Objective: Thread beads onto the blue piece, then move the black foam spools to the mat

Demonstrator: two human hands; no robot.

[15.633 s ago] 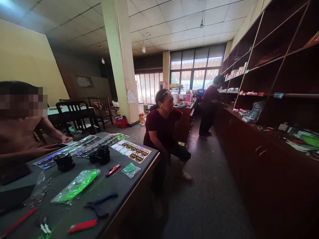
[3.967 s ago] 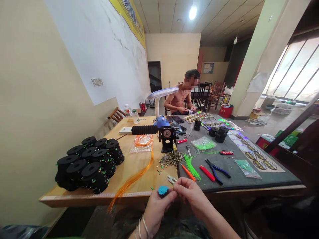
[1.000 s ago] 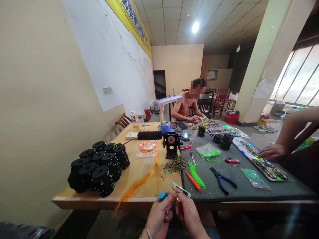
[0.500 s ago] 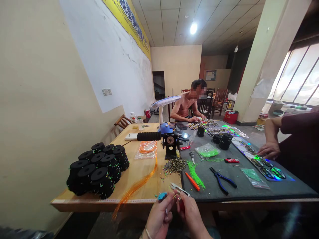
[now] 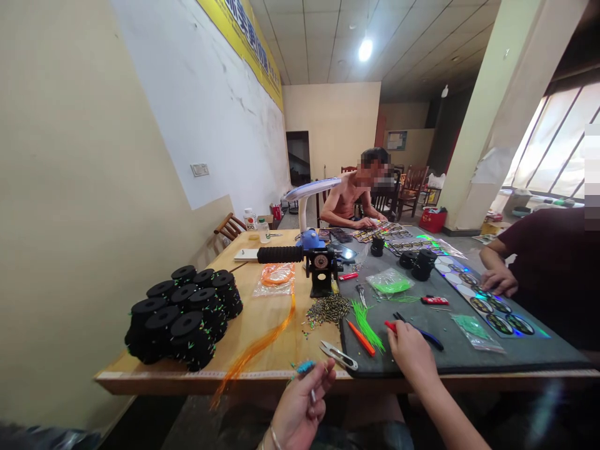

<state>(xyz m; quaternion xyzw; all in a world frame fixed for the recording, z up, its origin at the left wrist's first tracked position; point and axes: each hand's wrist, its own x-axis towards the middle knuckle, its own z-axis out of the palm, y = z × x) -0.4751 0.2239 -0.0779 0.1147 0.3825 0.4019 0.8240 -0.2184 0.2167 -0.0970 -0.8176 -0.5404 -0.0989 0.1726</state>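
Observation:
My left hand [image 5: 302,403] is closed at the table's front edge, with a small blue bundle [image 5: 305,367] at its thumb and fingertips. A thin pale rod [image 5: 313,395] shows between its fingers; fine yellowish strands at the tips are too small to make out. My right hand [image 5: 412,353] grips a red lighter [image 5: 390,326], only partly visible, over the grey mat [image 5: 450,359]. Blue-handled pliers [image 5: 429,337] lie partly behind this hand. Thread snips [image 5: 338,356], an orange pen-like tool [image 5: 360,339] and green strands [image 5: 368,325] lie between my hands.
Black foam spools [image 5: 187,325] stand in stacks at left, near orange strands [image 5: 262,344]. A black winding device [image 5: 321,275] stands mid-table behind a heap of small metal parts [image 5: 328,309]. Two people sit around the table, one handling shiny label sheets [image 5: 469,287] at right.
My right hand has moved away from my left, rightward and forward over the mat, carrying the red lighter. My left hand stays near the table edge with the blue bundle.

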